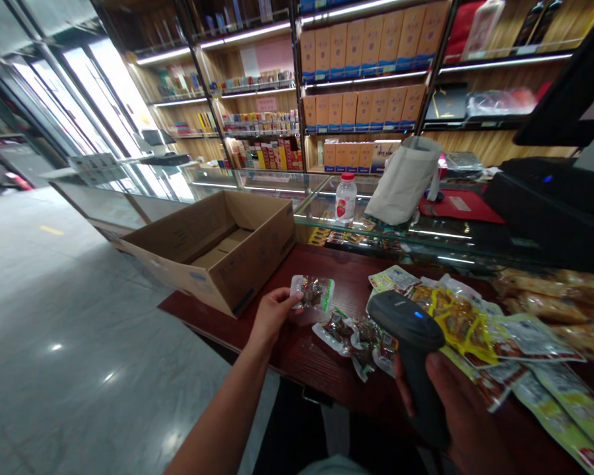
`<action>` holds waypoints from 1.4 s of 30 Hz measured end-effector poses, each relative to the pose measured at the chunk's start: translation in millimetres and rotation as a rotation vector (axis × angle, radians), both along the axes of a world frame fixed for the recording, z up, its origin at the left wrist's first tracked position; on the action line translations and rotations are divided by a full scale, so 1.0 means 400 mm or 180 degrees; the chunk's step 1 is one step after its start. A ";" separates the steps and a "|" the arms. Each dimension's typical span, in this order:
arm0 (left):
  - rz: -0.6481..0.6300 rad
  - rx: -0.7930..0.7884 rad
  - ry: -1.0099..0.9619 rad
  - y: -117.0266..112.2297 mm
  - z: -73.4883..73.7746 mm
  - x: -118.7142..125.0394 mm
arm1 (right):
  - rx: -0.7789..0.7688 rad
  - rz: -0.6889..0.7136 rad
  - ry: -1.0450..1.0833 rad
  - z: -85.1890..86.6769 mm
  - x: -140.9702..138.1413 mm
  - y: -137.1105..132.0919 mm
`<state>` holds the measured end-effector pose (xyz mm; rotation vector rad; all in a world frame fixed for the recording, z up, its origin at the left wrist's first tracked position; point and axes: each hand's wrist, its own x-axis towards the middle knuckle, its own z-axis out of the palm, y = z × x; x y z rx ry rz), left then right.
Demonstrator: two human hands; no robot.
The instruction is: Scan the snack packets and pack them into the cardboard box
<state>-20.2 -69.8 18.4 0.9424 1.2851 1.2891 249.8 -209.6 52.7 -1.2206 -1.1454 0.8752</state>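
Note:
My left hand (272, 315) pinches a small clear snack packet (313, 293) with a green edge, held just above the dark red wooden counter (297, 349). My right hand (468, 415) grips a black handheld barcode scanner (410, 343), its head with a blue light pointing toward the packet. Several more small snack packets (356, 333) lie on the counter between the two hands. Larger yellow and green packets (499, 336) are spread to the right of the scanner.
An open cardboard box (218, 247) stands on the counter's left end. Behind is a glass display case (376, 221) with a small bottle (345, 198), a white bag (406, 178) and a black terminal (549, 198). Shelves of boxed goods line the back wall. Grey floor lies left.

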 end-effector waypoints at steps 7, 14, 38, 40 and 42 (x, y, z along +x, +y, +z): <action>0.0417 0.0285 -0.0083 -0.007 -0.002 0.028 | -0.0471 0.0154 0.0285 0.017 -0.035 -0.008; 0.0585 0.0330 -0.0144 -0.006 -0.010 0.045 | -0.0718 0.0467 0.0775 0.021 -0.080 0.008; 0.0668 0.0402 0.0045 -0.010 -0.027 0.036 | -0.0715 0.0482 0.0771 -0.005 -0.089 0.018; 0.0683 0.0432 0.0036 -0.011 -0.024 0.030 | -0.0722 0.0493 0.0781 -0.008 -0.091 0.020; 0.0683 0.0474 0.0052 -0.012 -0.021 0.027 | -0.0727 0.0512 0.0786 -0.012 -0.091 0.019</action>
